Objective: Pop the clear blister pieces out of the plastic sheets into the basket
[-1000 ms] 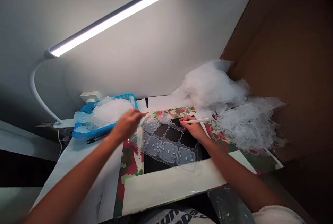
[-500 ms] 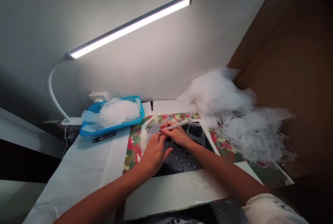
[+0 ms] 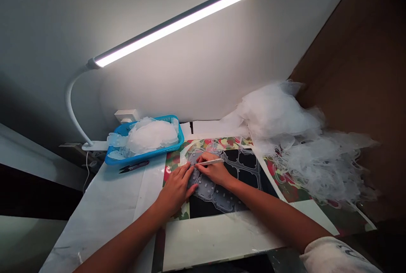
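Pinning the clear plastic sheet (image 3: 211, 195) under your open left grip (image 3: 175, 189), you pinch a white pen (image 3: 211, 162) narrowly in your right grip (image 3: 214, 171); the next stroke needs the sheet kept still

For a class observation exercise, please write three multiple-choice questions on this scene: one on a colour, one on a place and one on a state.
1. What colour is the tray by the wall?
A. Blue
B. Red
C. Yellow

2. Where do the black-handled snips lie?
A. Inside the tray
B. On the white sheet in front of the tray
C. On the lamp's base

3. What is the right hand doing?
A. Lying empty and flat
B. Gripping the snips
C. Holding a slender white pen-like tool

Answers:
1. A, the tray's rim is plainly blue.
2. B, they lie outside the tray, just in front of it.
3. C, the tool sits between the fingers, over a clear moulded sheet.
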A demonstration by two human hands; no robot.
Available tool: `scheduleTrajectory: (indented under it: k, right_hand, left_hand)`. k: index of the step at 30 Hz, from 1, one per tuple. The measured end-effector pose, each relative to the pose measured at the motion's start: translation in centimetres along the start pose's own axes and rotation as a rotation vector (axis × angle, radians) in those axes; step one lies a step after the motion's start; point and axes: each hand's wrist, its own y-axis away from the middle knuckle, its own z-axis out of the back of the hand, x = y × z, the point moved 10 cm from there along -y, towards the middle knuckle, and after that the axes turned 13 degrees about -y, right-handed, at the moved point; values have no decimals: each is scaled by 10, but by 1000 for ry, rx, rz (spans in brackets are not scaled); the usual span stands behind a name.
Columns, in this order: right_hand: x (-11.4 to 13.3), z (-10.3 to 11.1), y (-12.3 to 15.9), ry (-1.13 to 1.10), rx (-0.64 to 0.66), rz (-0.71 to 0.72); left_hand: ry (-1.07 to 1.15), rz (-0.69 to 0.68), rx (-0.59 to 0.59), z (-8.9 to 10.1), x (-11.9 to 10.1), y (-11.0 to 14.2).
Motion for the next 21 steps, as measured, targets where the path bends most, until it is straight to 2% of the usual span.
scheduleTrajectory:
  k: [6, 10, 16, 18, 19, 21]
  right_hand:
    - [4, -3, -4, 71, 20, 0]
    - [9, -10, 0, 129, 100, 43]
    - [15, -34, 4, 501, 165, 178]
    - [17, -18, 0, 526, 105, 187]
    - [17, 2, -2, 495, 30, 170]
    - [13, 59, -4, 380, -191, 100]
  left_hand:
    - [8, 0, -15, -4, 0, 2]
    - [60, -1, 4, -4, 0, 3]
    - [91, 0, 16, -7, 0, 4]
    - [78, -1, 13, -9, -1, 6]
    - [75, 0, 12, -9, 0, 8]
    - [77, 6, 12, -8, 1, 9]
